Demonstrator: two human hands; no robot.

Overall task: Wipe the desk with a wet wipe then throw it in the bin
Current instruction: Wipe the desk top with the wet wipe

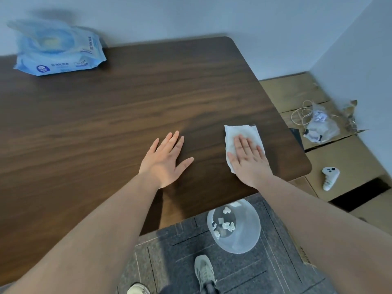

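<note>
A white wet wipe (237, 132) lies spread flat on the dark wooden desk (127, 107), near its right front corner. My right hand (248, 160) presses flat on the wipe, fingers straight and together, covering its lower half. My left hand (165, 160) rests flat on the bare wood to the left of the wipe, fingers apart, holding nothing. A translucent round bin (244, 232) stands on the floor below the desk's front edge, under my right forearm, with several crumpled white wipes inside.
A blue pack of wet wipes (57, 49) sits at the desk's far left by the wall. Cardboard sheets (343, 158) cover the floor to the right, carrying a plastic bag with cable (318, 124) and a white controller (329, 177). My shoes (204, 272) stand on dark carpet.
</note>
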